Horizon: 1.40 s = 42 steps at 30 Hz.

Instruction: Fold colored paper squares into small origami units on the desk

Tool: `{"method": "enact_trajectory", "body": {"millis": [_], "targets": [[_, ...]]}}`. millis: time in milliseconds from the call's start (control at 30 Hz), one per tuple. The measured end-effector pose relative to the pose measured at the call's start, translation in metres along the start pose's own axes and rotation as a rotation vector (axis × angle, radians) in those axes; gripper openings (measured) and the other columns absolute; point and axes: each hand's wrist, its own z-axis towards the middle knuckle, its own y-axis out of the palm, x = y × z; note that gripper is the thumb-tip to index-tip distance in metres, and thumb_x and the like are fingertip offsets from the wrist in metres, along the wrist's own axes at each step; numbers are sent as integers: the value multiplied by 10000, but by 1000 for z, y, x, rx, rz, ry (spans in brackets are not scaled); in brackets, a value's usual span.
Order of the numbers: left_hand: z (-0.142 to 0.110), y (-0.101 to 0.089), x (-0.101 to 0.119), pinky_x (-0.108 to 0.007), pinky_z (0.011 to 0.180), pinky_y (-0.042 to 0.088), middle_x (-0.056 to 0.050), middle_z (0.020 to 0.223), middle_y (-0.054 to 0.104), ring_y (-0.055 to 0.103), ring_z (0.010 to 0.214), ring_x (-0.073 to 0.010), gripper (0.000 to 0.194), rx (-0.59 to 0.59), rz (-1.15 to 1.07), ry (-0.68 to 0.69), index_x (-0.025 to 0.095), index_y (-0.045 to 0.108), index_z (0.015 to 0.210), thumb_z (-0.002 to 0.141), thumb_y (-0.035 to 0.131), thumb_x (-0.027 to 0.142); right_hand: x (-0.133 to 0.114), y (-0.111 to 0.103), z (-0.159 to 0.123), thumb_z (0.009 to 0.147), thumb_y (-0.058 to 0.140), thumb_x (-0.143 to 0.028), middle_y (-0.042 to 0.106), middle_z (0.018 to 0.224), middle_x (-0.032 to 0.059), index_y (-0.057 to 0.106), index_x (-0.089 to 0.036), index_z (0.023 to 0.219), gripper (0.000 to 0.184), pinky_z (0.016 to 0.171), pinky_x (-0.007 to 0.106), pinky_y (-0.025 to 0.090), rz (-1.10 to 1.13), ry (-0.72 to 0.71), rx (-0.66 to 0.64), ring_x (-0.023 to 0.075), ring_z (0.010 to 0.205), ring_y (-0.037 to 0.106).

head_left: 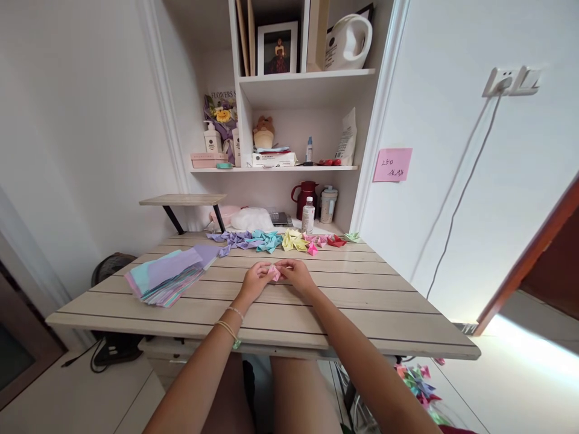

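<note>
Between my fingertips, just above the middle of the desk, is a small piece of folded pink origami paper (274, 273). My left hand (256, 278) pinches its left side, and my right hand (295, 274) grips it from the right. Parts of the paper are covered by my fingers. Beyond my hands lies a row of folded origami pieces: purple ones (242, 240), blue ones (266, 241), yellow ones (295, 240), a bright pink one (312, 249), a red one (336, 241) and a green one (351, 237). To the left, a fanned stack of coloured paper sheets (169, 274) rests on the desk.
The wooden desk (384, 319) meets a shelf unit at the back. A clear bottle (308, 216), a dark red jug (306, 199) and a tumbler (328, 204) stand there. A small raised shelf (183, 199) is at the back left. More folded paper pieces (418, 386) lie below the desk's right side.
</note>
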Motion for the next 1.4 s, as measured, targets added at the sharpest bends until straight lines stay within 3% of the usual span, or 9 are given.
{"method": "enact_trajectory", "body": {"millis": [167, 400, 600, 733, 1033, 1200, 1400], "targets": [[0, -2, 0, -235, 499, 431, -47, 593, 650, 575, 514, -140, 283, -25, 87, 35, 120, 657, 735, 684, 623, 396, -7, -1, -3, 689, 615, -335, 673, 756, 32, 685, -174, 812, 215, 617, 269, 489, -108, -61, 7, 145, 622, 588], [-4, -4, 7, -254, 594, 436, -30, 645, 661, 571, 602, -154, 179, -23, 237, 142, 167, 685, 736, 719, 580, 310, -12, -6, -4, 732, 604, -325, 693, 712, 34, 702, -207, 762, 156, 677, 273, 449, -477, -227, 14, 169, 676, 602], [-5, -4, 13, -267, 651, 423, -35, 666, 654, 573, 657, -165, 163, 7, 312, 187, 168, 662, 691, 733, 564, 292, -13, -6, -4, 723, 603, -326, 697, 696, 37, 698, -189, 751, 169, 615, 249, 446, -388, -202, -64, 159, 638, 610], [-8, -2, 15, -269, 655, 424, -40, 675, 649, 573, 666, -168, 149, 17, 306, 190, 170, 654, 677, 727, 571, 283, -10, -6, -4, 674, 627, -320, 680, 626, 37, 687, -165, 694, 168, 544, 238, 433, -311, -130, -34, 158, 579, 601], [-5, 0, 16, -247, 657, 425, -29, 672, 643, 566, 664, -150, 137, 110, 100, 119, 163, 655, 665, 685, 617, 293, -4, 1, -4, 636, 614, -282, 685, 721, 37, 662, -163, 619, 129, 574, 239, 446, -185, -84, -44, 155, 638, 603], [0, -2, 11, -223, 528, 431, -26, 634, 621, 550, 562, -123, 270, 136, -116, -2, 133, 640, 726, 690, 607, 399, 2, 8, -4, 627, 627, -319, 659, 668, 27, 664, -148, 659, 178, 549, 235, 432, -104, -48, -87, 135, 585, 569], [-1, -2, 11, -234, 601, 490, -82, 878, 659, 613, 698, -135, 371, 76, -321, -125, 143, 632, 920, 659, 663, 406, 2, 4, -1, 676, 560, -357, 641, 682, 29, 649, -148, 732, 234, 515, 227, 421, -54, -26, -33, 128, 577, 544]]}}
